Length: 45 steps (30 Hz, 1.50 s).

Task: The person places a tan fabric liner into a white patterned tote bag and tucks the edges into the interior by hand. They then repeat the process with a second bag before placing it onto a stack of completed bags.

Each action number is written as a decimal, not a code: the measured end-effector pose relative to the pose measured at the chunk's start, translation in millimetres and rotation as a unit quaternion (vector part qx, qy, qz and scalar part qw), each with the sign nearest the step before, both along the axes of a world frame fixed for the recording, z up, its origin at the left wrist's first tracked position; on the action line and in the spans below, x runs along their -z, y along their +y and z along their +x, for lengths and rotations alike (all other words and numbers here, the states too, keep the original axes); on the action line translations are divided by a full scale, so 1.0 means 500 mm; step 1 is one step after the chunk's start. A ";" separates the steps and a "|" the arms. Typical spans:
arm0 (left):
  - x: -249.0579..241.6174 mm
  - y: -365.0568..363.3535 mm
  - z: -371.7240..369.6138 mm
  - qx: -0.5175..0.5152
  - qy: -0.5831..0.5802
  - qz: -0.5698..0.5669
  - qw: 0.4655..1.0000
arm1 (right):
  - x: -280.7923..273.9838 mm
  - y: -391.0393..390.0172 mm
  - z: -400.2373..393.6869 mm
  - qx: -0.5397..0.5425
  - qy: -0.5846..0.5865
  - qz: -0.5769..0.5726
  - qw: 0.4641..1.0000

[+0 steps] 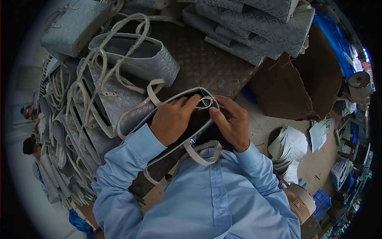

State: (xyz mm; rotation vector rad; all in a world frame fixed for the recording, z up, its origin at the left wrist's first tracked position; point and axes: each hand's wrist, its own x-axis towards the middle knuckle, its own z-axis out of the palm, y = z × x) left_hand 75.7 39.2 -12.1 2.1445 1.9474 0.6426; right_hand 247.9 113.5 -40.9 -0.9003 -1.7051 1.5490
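Note:
A grey handbag [181,146] with a dark inside lies before my chest, its opening facing up. Two pale strap handles stand out from its sides, one of them a near handle [203,156]. My left hand [174,119] reaches into the opening, fingers bent together beside a small pale looped piece [205,102] at the far right end. What the fingertips hold there is hidden. My right hand [232,121] pinches the bag's rim at that same end, thumb inside and fingers outside.
Finished-looking grey bags [137,57] with long handles crowd the left. Folded patterned grey panels [250,30] are stacked at the top. To the right are an open cardboard box [296,85], piled pale pieces [289,149] and a blue crate [321,203]. Two people sit far left.

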 end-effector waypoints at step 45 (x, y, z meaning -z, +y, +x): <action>-0.018 0.009 0.020 0.033 0.021 -0.055 0.998 | 0.045 -0.001 0.006 0.028 0.124 -0.025 0.992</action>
